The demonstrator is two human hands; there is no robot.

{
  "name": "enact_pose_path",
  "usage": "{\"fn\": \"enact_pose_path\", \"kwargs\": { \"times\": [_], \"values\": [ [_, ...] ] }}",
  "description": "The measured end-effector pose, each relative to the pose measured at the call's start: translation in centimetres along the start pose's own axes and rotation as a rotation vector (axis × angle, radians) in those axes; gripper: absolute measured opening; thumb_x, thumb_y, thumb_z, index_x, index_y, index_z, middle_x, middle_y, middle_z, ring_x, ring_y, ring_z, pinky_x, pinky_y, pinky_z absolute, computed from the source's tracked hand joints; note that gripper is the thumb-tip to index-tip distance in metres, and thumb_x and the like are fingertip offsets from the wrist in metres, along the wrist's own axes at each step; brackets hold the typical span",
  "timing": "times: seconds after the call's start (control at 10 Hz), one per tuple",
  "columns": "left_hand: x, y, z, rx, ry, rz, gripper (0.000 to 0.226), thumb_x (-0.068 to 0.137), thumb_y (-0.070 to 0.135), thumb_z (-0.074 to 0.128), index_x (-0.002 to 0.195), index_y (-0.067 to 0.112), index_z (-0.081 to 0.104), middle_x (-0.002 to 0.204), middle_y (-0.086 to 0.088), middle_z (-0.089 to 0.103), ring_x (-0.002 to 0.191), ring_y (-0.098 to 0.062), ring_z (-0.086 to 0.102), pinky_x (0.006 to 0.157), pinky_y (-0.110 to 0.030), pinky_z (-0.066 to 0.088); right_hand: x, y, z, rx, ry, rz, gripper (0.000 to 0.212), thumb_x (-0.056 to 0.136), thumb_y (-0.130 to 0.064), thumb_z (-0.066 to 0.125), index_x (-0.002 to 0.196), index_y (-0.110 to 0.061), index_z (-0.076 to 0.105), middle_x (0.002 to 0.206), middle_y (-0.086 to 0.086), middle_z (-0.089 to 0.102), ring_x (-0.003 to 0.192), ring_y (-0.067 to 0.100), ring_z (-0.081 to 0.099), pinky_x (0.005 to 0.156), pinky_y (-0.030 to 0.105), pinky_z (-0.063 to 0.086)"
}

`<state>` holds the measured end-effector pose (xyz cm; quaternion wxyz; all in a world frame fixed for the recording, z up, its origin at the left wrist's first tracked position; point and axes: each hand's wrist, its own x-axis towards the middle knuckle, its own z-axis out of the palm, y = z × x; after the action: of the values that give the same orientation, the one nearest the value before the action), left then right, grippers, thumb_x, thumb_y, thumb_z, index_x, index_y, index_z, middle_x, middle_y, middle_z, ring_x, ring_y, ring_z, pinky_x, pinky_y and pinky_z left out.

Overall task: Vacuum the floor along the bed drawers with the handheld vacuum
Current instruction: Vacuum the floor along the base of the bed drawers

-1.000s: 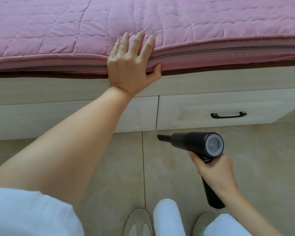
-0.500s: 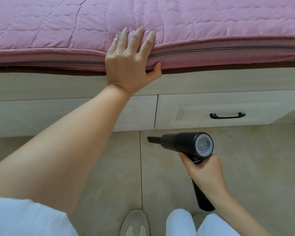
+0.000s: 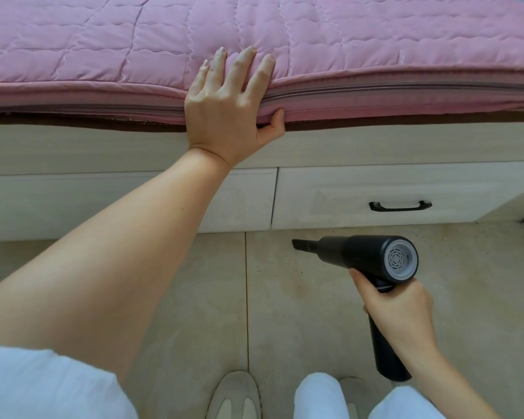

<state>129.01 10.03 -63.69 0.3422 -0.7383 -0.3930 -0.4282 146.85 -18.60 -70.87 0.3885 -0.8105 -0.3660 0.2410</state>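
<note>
My right hand (image 3: 397, 309) grips the handle of a black handheld vacuum (image 3: 366, 257). Its body lies level just above the beige tiled floor (image 3: 315, 313). The narrow nozzle (image 3: 300, 244) points left, close to the base of the pale wooden bed drawers (image 3: 330, 198). Dark specks of dirt dot the floor to the right of the vacuum, near the drawer base. My left hand (image 3: 224, 107) clasps the edge of the pink quilted mattress (image 3: 375, 49), fingers spread on top and thumb hooked under the edge.
The right drawer has a black handle (image 3: 400, 206). A second drawer front (image 3: 239, 201) lies to the left, partly behind my left arm. My grey slipper (image 3: 233, 394) and white trouser legs (image 3: 318, 397) are at the bottom edge.
The vacuum first slid left along the drawer base, then came back slightly to the right. My left hand stays on the mattress edge.
</note>
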Motion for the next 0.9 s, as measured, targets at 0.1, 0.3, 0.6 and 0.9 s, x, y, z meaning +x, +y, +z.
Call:
{"fn": "enact_pose_path", "kwargs": {
  "times": [0.1,0.3,0.6,0.9],
  "values": [
    [0.0,0.0,0.0,-0.003,-0.002,-0.002,0.057,0.084,0.054,0.055,0.127,0.02,0.07,0.126,-0.006,0.07,0.114,-0.04,0.066,0.093,-0.051,0.056,-0.1,-0.1,-0.1,-0.005,-0.004,-0.003,0.019,0.074,-0.033,0.077,0.082,-0.034,0.059,0.064,-0.004,0.067,0.067,0.017,0.066,0.063,0.035,0.054],
    [0.0,0.0,0.0,-0.003,0.0,-0.002,0.056,0.084,0.054,0.055,0.127,0.02,0.069,0.126,-0.006,0.069,0.114,-0.04,0.066,0.093,-0.051,0.056,-0.3,-0.4,0.2,-0.02,-0.033,-0.014,0.02,0.071,-0.035,0.078,0.075,-0.036,0.058,0.063,-0.004,0.067,0.067,0.019,0.066,0.067,0.045,0.056],
    [0.0,0.0,0.1,0.002,0.001,-0.001,0.056,0.085,0.054,0.055,0.127,0.02,0.069,0.126,-0.006,0.07,0.114,-0.04,0.066,0.093,-0.05,0.056,-0.5,-1.1,1.1,-0.027,-0.205,-0.1,0.02,0.071,-0.032,0.079,0.082,-0.034,0.063,0.062,-0.006,0.067,0.061,0.008,0.065,0.062,0.037,0.057],
    [-0.1,0.0,0.1,0.004,-0.003,0.004,0.056,0.086,0.055,0.054,0.128,0.02,0.069,0.126,-0.006,0.069,0.115,-0.04,0.066,0.093,-0.051,0.056,4.4,-2.9,1.5,-0.312,-0.294,-0.253,0.022,0.069,-0.05,0.074,0.079,-0.034,0.061,0.071,-0.01,0.068,0.079,0.015,0.065,0.067,0.031,0.053]
  ]
}}
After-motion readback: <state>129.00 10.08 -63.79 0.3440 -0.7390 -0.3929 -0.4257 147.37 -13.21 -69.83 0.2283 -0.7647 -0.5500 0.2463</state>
